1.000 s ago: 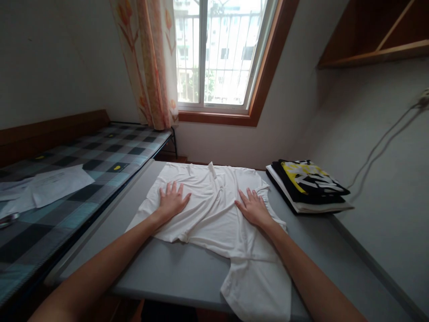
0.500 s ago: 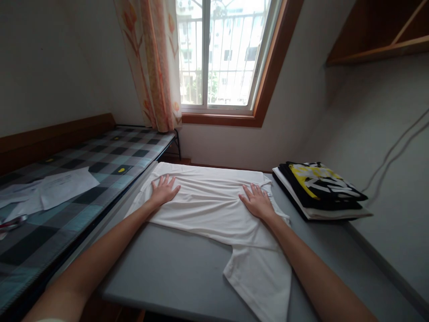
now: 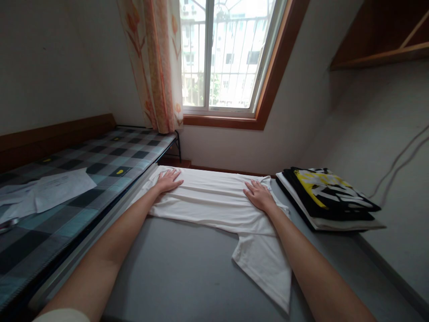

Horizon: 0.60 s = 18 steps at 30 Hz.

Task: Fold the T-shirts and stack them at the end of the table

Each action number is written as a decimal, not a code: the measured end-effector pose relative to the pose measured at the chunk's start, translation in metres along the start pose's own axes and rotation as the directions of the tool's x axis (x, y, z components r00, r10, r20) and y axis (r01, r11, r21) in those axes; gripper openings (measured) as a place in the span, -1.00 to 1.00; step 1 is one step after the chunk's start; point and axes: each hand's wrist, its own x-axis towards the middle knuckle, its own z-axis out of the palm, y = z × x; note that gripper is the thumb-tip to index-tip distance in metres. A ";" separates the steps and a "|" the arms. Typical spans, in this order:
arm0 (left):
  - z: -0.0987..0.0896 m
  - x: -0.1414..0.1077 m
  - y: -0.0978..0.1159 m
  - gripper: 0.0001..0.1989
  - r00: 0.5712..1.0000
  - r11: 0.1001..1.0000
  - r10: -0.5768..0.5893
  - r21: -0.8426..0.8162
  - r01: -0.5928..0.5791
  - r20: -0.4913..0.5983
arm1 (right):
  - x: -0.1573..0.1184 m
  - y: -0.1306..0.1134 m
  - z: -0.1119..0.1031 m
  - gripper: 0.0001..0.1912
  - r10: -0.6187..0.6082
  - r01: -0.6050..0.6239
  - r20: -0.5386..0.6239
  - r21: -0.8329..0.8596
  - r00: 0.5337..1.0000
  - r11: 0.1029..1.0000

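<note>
A white T-shirt (image 3: 208, 197) lies sideways on the grey table (image 3: 187, 264), its near sleeve reaching toward me at the right. My left hand (image 3: 168, 180) rests with fingers spread on the shirt's left part. Palm down, my right hand (image 3: 258, 195) presses on the right part near the collar, its fingers also apart. Long shallow creases run across the cloth between both hands. Neither hand grips the fabric.
Folded clothes (image 3: 330, 197), black, white and yellow, are stacked on the table at the right, near the wall. To the left stands a bed with a checked mattress (image 3: 134, 154), where papers (image 3: 63, 188) lie. A window (image 3: 228, 62) and curtain (image 3: 161, 67) are behind.
Both hands have slid slightly away from me over the shirt, the left one more. The shirt's near edge has shifted away, and its creases are straighter and flatter.
</note>
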 end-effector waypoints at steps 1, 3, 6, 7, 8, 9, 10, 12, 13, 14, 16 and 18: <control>-0.001 0.000 -0.004 -0.31 1.000 1.000 0.021 0.000 -0.021 0.005 | 0.000 0.001 0.000 -0.39 -0.007 0.007 -0.017 0.000 1.000 1.000; -0.003 -0.005 -0.010 -0.35 0.999 0.999 0.048 0.008 -0.048 -0.015 | -0.003 0.000 -0.001 -0.44 -0.038 0.038 -0.082 -0.001 0.996 0.999; -0.003 -0.024 -0.011 -0.48 0.988 0.999 0.014 0.053 -0.005 -0.157 | -0.011 -0.003 -0.006 -0.55 -0.094 0.090 -0.236 -0.029 0.967 0.996; -0.003 -0.034 -0.009 -0.52 0.975 0.997 -0.023 0.070 0.040 -0.221 | -0.015 -0.004 -0.008 -0.57 -0.100 0.089 -0.272 -0.052 0.957 0.995; -0.002 -0.045 -0.007 -0.56 0.959 0.992 -0.067 0.081 0.092 -0.275 | -0.019 -0.006 -0.011 -0.58 -0.096 0.076 -0.288 -0.079 0.953 0.994; -0.001 -0.056 -0.004 -0.57 0.945 0.986 -0.111 0.086 0.143 -0.307 | -0.024 -0.009 -0.013 -0.57 -0.083 0.055 -0.288 -0.104 0.954 0.993; 0.000 -0.068 0.000 -0.57 0.937 0.979 -0.148 0.085 0.183 -0.315 | -0.029 -0.012 -0.015 -0.56 -0.068 0.034 -0.276 -0.125 0.959 0.992; 0.003 -0.088 0.005 -0.54 0.941 0.973 -0.191 0.074 0.219 -0.281 | -0.040 -0.019 -0.017 -0.56 -0.037 0.002 -0.237 -0.146 0.971 0.989; 0.004 -0.097 0.007 -0.50 0.946 0.972 -0.202 0.065 0.225 -0.254 | -0.045 -0.023 -0.018 -0.57 -0.027 -0.006 -0.219 -0.146 0.975 0.989; 0.005 -0.103 0.009 -0.45 0.952 0.972 -0.210 0.053 0.227 -0.224 | -0.051 -0.026 -0.019 -0.58 -0.024 -0.006 -0.203 -0.143 0.979 0.990; 0.007 -0.111 0.010 -0.34 0.961 0.972 -0.228 0.025 0.235 -0.159 | -0.064 -0.032 -0.022 -0.59 -0.029 0.006 -0.172 -0.136 0.985 0.991; 0.009 -0.111 0.008 -0.28 0.966 0.971 -0.238 0.005 0.240 -0.099 | -0.077 -0.034 -0.026 -0.58 -0.033 0.014 -0.141 -0.128 0.989 0.992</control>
